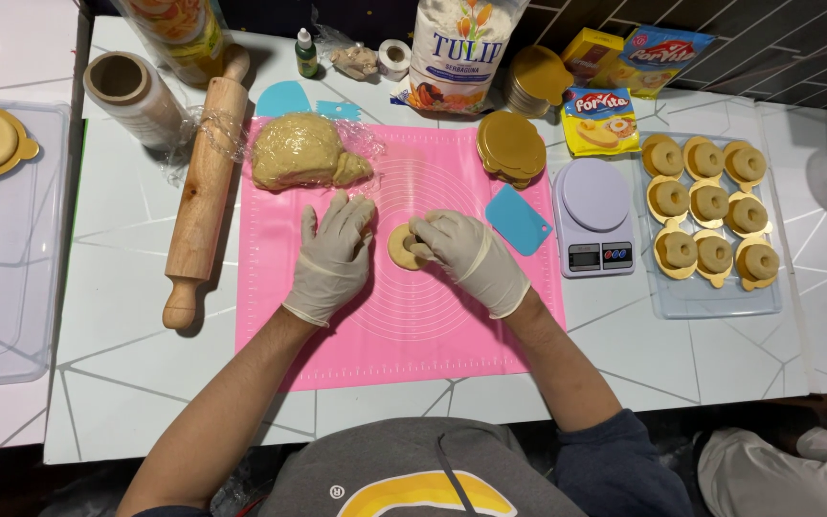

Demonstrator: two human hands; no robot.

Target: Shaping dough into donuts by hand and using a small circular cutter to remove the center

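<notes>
Fingers of the gloved right hand [466,251] press on a small dough disc [402,246], pinching its right edge; disc lies near the middle of the pink silicone mat [404,325]; gloved left hand [334,254] rests flat, fingers spread, holding nothing, just left of the disc. Large dough lump [303,150] on plastic wrap sits at the mat's upper left; wooden rolling pin [205,191] beside the mat's left edge; blue scraper [519,219] and kitchen scale [594,216] to the right; clear tray [710,297] of dough rings on gold bases further right.
</notes>
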